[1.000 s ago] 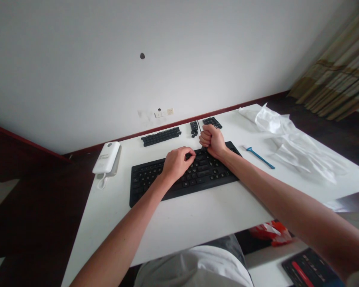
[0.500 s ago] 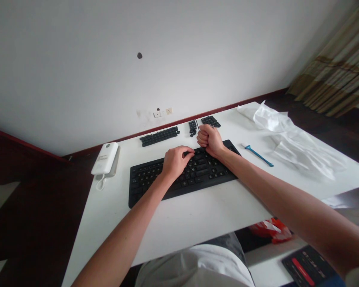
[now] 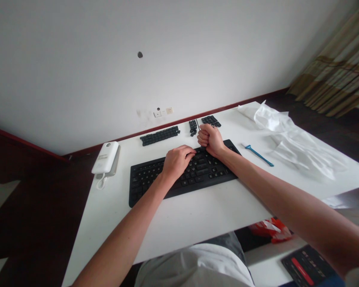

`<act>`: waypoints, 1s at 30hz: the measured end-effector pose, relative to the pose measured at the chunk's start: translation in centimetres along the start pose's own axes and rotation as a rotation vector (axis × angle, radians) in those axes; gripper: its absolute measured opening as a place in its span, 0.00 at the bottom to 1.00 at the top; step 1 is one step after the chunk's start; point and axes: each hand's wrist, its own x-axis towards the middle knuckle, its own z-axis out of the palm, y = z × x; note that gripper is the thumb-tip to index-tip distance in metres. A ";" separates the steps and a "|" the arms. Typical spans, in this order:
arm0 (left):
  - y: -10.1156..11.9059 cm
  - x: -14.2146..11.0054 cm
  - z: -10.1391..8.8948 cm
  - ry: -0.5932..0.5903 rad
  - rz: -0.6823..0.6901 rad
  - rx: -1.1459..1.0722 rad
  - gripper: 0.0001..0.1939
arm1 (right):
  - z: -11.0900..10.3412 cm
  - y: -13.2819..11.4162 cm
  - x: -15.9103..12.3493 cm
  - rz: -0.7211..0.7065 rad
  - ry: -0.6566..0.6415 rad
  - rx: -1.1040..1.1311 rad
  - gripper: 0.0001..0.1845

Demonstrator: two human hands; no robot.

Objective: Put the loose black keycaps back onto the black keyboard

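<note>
A black keyboard [image 3: 149,175] lies at a slant on the white table. My left hand [image 3: 177,161] rests over its middle, thumb and fingertips pressed together at the upper keys; anything between them is too small to make out. At the keyboard's upper right edge, my right hand [image 3: 210,139] is closed in a fist. A thin dark line [image 3: 198,124] rises beside that fist; whether it is a cable or a held tool I cannot tell. Behind the keyboard sit loose black keycaps: a long block [image 3: 160,136], a small group [image 3: 192,126] and another block [image 3: 210,120].
A white power bank [image 3: 105,157] with a looped cord is at the left. Right of the keyboard lie a blue-handled brush [image 3: 259,155] and crumpled white plastic [image 3: 302,147]. A phone with a timer [image 3: 306,265] and a red bag [image 3: 272,230] are below the table's front edge.
My left fingertips have shifted very slightly to the right on the keyboard and closed more tightly together. My right fist stays in nearly the same place.
</note>
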 end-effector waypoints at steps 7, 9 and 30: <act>-0.4 -0.1 0.3 0.047 0.013 -0.061 0.06 | 0.2 -0.3 -0.2 -0.001 0.004 -0.011 0.28; -0.4 -0.1 0.2 0.047 0.009 -0.068 0.06 | 0.3 -0.3 -0.3 -0.003 0.012 -0.012 0.28; -2.8 -0.4 -1.8 -0.026 -0.189 0.021 0.10 | 3.7 0.5 -1.5 -0.181 -0.140 -0.186 0.27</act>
